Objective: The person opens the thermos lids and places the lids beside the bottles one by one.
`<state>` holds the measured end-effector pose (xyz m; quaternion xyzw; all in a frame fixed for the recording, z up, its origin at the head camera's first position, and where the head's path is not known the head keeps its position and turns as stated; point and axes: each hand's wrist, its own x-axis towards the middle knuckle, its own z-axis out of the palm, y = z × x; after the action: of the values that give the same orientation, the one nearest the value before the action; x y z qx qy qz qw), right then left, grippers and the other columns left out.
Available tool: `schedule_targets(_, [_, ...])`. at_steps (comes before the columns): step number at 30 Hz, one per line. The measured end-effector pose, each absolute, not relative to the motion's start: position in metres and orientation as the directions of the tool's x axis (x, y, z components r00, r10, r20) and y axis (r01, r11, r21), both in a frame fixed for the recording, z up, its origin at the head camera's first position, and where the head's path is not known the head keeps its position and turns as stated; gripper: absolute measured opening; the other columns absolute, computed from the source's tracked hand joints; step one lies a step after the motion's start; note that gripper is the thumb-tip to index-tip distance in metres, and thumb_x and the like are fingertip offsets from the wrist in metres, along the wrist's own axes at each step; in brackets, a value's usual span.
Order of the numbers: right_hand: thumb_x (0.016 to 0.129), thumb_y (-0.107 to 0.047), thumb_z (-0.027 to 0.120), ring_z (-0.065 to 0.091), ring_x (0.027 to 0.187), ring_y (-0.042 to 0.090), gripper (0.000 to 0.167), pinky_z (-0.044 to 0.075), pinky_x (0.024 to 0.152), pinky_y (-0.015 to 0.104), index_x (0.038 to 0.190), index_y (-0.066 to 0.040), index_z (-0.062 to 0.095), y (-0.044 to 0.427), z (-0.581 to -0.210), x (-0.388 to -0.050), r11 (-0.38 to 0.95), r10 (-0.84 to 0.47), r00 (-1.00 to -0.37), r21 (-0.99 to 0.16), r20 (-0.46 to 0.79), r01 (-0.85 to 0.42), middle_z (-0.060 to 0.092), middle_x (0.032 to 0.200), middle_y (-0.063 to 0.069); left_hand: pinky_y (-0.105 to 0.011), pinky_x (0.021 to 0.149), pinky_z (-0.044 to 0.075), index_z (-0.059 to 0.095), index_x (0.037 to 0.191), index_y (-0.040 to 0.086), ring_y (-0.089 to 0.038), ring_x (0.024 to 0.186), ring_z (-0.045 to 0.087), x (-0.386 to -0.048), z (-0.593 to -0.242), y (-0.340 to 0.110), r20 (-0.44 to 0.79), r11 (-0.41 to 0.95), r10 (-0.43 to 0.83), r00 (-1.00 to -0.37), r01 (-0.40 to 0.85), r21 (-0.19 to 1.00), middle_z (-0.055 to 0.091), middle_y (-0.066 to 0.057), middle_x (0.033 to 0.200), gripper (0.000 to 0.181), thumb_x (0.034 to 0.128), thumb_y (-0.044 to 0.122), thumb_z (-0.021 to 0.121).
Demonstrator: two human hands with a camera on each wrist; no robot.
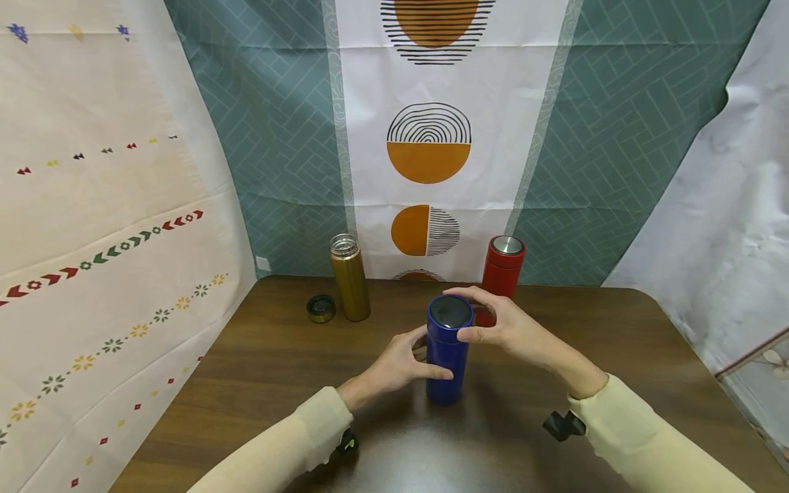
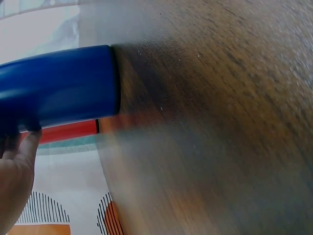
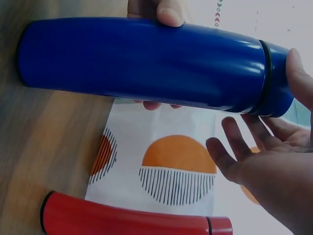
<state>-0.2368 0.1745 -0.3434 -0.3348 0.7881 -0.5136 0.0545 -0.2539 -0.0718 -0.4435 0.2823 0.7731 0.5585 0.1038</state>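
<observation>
A blue bottle (image 1: 445, 370) stands upright on the table, its dark-topped lid (image 1: 451, 311) on. Around its body the left hand (image 1: 397, 363) is curled, thumb across the near side. The right hand (image 1: 502, 325) holds the lid between thumb and fingers from the right. The right wrist view shows the right hand (image 3: 274, 152) at the lid end of the blue bottle (image 3: 142, 63), with a thin dark ring below the lid. In the left wrist view the left hand (image 2: 17, 181) touches the blue bottle (image 2: 63, 85) near the frame's edge.
A gold bottle (image 1: 351, 284) stands uncapped at the back left, its gold and black lid (image 1: 321, 309) lying beside it. Behind the right hand stands a red bottle (image 1: 502, 270) with its lid on. Patterned cloth (image 1: 290, 137) hangs behind the wooden table (image 1: 246, 383).
</observation>
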Motion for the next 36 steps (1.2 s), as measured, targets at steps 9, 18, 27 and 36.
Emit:
schedule_targets(9, [0.093, -0.034, 0.078, 0.046, 0.140, 0.041, 0.078, 0.041, 0.109, 0.069, 0.159, -0.023, 0.036, 0.169, -0.354, -0.227, 0.289, -0.505, -0.836, -0.870, 0.217, -0.401, 0.042, 0.159, 0.009, -0.045, 0.112, 0.046, 0.052, 0.151, 0.017, -0.019, 0.134, 0.058, -0.252, -0.443, -0.072, 0.159, 0.201, 0.552, -0.819, 0.316, 0.927, 0.061, 0.002, 0.146, 0.077, 0.0848, 0.026, 0.089])
schedule_targets(18, [0.092, -0.025, 0.081, 0.054, 0.133, 0.040, 0.065, 0.046, 0.107, 0.063, 0.145, -0.011, 0.048, 0.158, -0.358, -0.221, 0.306, -0.402, -0.870, -0.853, 0.286, -0.422, 0.055, 0.144, 0.014, -0.048, 0.113, 0.045, 0.053, 0.151, 0.018, -0.020, 0.134, 0.058, -0.252, -0.444, -0.072, 0.173, 0.191, 0.553, -0.815, 0.326, 0.926, 0.061, 0.000, 0.147, 0.076, 0.0849, 0.024, 0.089])
schedule_targets(27, [0.098, -0.019, 0.073, 0.052, 0.135, 0.034, 0.063, 0.040, 0.111, 0.064, 0.155, -0.021, 0.046, 0.174, -0.345, -0.230, 0.227, -0.598, -0.775, -0.885, 0.203, -0.407, 0.055, 0.150, 0.008, -0.051, 0.114, 0.043, 0.053, 0.151, 0.017, -0.019, 0.135, 0.057, -0.252, -0.445, -0.072, 0.161, 0.206, 0.554, -0.817, 0.322, 0.924, 0.063, 0.003, 0.144, 0.075, 0.0853, 0.029, 0.089])
schedule_targets(36, [0.096, -0.035, 0.075, 0.043, 0.141, 0.049, 0.081, 0.043, 0.109, 0.066, 0.161, -0.019, 0.031, 0.165, -0.354, -0.217, 0.337, -0.459, -0.872, -0.876, 0.168, -0.346, 0.035, 0.161, 0.014, -0.048, 0.112, 0.046, 0.053, 0.150, 0.016, -0.021, 0.134, 0.059, -0.250, -0.443, -0.072, 0.174, 0.201, 0.558, -0.811, 0.336, 0.920, 0.062, 0.000, 0.145, 0.074, 0.0858, 0.026, 0.088])
